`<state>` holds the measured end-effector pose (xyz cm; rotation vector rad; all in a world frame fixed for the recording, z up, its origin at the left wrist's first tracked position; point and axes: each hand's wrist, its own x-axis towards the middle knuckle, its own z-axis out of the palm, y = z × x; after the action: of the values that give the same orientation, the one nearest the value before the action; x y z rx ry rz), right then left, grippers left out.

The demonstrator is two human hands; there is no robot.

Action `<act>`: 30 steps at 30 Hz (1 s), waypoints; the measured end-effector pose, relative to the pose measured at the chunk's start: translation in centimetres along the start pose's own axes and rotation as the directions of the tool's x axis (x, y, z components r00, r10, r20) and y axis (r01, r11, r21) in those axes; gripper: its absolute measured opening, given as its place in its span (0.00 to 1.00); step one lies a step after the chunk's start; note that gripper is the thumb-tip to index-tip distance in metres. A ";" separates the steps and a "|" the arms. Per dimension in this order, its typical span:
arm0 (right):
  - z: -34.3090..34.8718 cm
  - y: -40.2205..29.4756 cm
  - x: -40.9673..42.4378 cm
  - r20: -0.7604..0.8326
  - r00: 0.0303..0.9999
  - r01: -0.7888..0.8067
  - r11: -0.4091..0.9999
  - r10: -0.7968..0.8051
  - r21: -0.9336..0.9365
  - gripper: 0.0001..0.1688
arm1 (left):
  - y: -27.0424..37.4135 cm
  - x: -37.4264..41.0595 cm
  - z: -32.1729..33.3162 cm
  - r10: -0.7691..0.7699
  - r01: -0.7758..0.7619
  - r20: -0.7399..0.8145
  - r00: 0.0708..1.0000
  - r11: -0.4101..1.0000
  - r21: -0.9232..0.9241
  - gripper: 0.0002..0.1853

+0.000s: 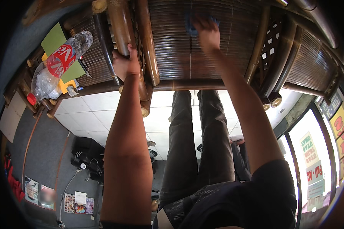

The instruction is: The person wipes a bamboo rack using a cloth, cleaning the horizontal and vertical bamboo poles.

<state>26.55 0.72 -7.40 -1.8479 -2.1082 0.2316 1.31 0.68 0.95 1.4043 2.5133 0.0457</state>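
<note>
My left hand (126,61) is closed around a thick bamboo armrest (120,25) of a bamboo bench, with the thumb on top. To the right of it, my right hand (207,33) presses a blue cloth (191,26) against the dark slatted bamboo seat (172,45); its fingers are slightly blurred. Most of the cloth is hidden beneath the hand. Thin pale lines run across the slats. Both arms reach forward from my body, my legs standing between them.
Left of the armrest, a large plastic bottle (60,61) lies over green folders (54,37) on another slatted section. Another bamboo armrest (285,60) stands at right. White floor tiles (97,106) show below. Black equipment with cables (89,157) is at lower left. Someone's leg (240,160) shows beside mine.
</note>
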 end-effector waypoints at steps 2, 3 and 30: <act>-0.6 -1.4 -3.0 0.089 0.996 -0.027 1.000 0.025 0.012 0.23 | 0.0 -0.1 -0.2 -0.011 0.011 0.001 1.000 1.000 0.017 0.29; -1.0 -2.1 -4.5 0.133 0.991 -0.032 0.999 0.027 0.039 0.23 | 0.0 0.0 -0.2 -0.005 0.005 -0.003 1.000 1.000 0.012 0.29; -0.1 -4.8 5.4 0.178 0.984 -0.037 0.998 0.026 0.057 0.23 | -0.2 0.2 0.0 -0.030 0.031 0.051 0.998 0.999 -0.022 0.32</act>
<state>21.48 5.32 -5.01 -1.8884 -2.1623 0.4790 1.07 0.74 0.90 1.3409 2.4845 0.0330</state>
